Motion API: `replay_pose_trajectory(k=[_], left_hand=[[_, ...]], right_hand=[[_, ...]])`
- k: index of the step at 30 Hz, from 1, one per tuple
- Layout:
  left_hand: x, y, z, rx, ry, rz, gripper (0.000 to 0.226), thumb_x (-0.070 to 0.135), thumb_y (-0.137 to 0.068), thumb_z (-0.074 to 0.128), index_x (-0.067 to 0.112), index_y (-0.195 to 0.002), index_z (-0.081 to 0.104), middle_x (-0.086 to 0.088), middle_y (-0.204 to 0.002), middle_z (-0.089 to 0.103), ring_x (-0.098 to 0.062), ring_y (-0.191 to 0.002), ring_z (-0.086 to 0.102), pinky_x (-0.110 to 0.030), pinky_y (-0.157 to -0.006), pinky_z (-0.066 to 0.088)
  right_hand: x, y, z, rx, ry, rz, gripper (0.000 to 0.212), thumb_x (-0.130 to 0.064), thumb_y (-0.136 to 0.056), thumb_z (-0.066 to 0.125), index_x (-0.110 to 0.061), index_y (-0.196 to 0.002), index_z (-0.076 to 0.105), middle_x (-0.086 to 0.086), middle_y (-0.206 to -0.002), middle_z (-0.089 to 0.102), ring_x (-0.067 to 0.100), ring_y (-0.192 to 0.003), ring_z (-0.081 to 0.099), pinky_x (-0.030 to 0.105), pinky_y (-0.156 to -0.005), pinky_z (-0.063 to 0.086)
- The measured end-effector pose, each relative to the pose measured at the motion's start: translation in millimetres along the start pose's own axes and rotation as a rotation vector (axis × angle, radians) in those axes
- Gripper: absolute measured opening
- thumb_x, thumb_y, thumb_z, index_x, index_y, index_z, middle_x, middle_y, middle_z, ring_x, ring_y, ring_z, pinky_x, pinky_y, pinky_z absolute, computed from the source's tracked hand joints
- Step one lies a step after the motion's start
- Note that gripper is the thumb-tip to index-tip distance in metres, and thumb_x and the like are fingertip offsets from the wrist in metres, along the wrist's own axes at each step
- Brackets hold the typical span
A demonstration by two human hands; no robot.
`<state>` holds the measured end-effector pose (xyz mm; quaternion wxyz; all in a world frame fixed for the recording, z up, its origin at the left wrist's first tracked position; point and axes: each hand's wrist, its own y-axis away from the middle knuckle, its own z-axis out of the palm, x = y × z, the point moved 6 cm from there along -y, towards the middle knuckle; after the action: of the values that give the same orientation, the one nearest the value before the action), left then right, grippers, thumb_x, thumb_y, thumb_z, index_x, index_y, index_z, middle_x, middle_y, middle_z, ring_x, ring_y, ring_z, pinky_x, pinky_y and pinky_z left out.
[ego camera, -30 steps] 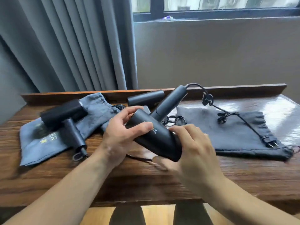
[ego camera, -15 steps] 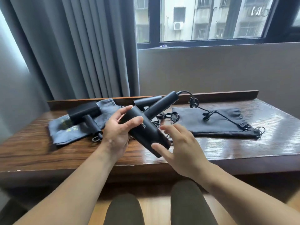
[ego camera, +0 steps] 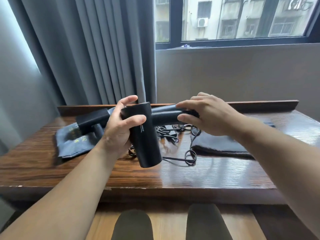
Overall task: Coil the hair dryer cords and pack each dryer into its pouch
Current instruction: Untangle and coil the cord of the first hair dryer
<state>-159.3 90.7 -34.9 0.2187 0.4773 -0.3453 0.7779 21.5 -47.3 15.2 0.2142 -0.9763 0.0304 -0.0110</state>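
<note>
Left hand (ego camera: 121,129) grips hair dryer (ego camera: 147,144) barrel, right hand (ego camera: 207,115) clasps its handle, above desk (ego camera: 216,175) centre; bare wood toward front edge; two dryers seen, second dryer (ego camera: 91,118) on left pouch (ego camera: 74,144); right pouch (ego camera: 218,142) beside cord (ego camera: 190,155)

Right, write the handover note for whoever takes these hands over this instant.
Now: the left grip holds the lifted dryer by its barrel, and the right grip holds its handle.
A loose cord trails uncoiled over the table.
The second dryer lies on the grey pouch at left. The dark pouch lies flat at right.
Done: nothing packed.
Left: coil the cords and pouch each dryer.
</note>
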Motion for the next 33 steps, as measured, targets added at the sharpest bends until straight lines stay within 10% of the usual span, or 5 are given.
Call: replay_pose_trajectory(k=[5,15,26,29,33], left_hand=[[-10,-10,0,0.117,0.069,-0.022,0.060,0.023,-0.062,0.080,0.016,-0.118,0.058,-0.014,-0.099,0.066,-0.028,-0.078,0.065,-0.044,-0.069,0.058],[-11,-28,8,0.309,0.236,0.096,0.058,0.026,-0.064,0.077,0.007,-0.115,0.056,-0.020,-0.093,0.060,-0.035,-0.087,0.059,-0.045,-0.076,0.052],[-39,-11,24,0.399,0.369,0.055,0.066,0.025,-0.079,0.075,-0.005,-0.132,0.049,-0.021,-0.105,0.061,-0.037,-0.098,0.063,-0.049,-0.087,0.055],[-36,-1,6,0.315,0.087,-0.039,0.069,0.038,-0.071,0.081,0.005,-0.129,0.060,-0.024,-0.120,0.067,-0.038,-0.118,0.064,-0.047,-0.101,0.053],[13,8,-8,0.216,-0.930,0.149,0.059,0.058,-0.069,0.070,0.035,-0.123,0.065,0.021,-0.123,0.063,0.003,-0.117,0.056,-0.024,-0.102,0.043]], right_hand=[[8,-11,15,-0.058,-0.159,0.054,0.062,-0.077,-0.083,0.034,-0.025,-0.094,0.066,-0.009,-0.082,0.059,0.016,-0.080,0.054,0.035,-0.072,0.044],[10,-6,20,0.193,-0.381,0.270,0.049,-0.063,-0.093,0.050,-0.018,-0.089,0.068,-0.009,-0.075,0.060,0.005,-0.078,0.054,0.014,-0.066,0.035],[-7,5,35,0.265,-0.566,0.390,0.039,-0.051,-0.098,0.054,-0.015,-0.083,0.064,-0.002,-0.073,0.061,0.011,-0.070,0.053,0.023,-0.061,0.036],[3,7,35,0.186,-0.539,0.377,0.035,-0.053,-0.095,0.058,-0.020,-0.087,0.066,-0.006,-0.075,0.060,0.007,-0.070,0.052,0.021,-0.061,0.035],[5,5,48,0.020,-0.429,0.284,0.042,-0.065,-0.087,0.056,-0.025,-0.088,0.067,-0.008,-0.084,0.062,0.010,-0.080,0.055,0.031,-0.070,0.039]])
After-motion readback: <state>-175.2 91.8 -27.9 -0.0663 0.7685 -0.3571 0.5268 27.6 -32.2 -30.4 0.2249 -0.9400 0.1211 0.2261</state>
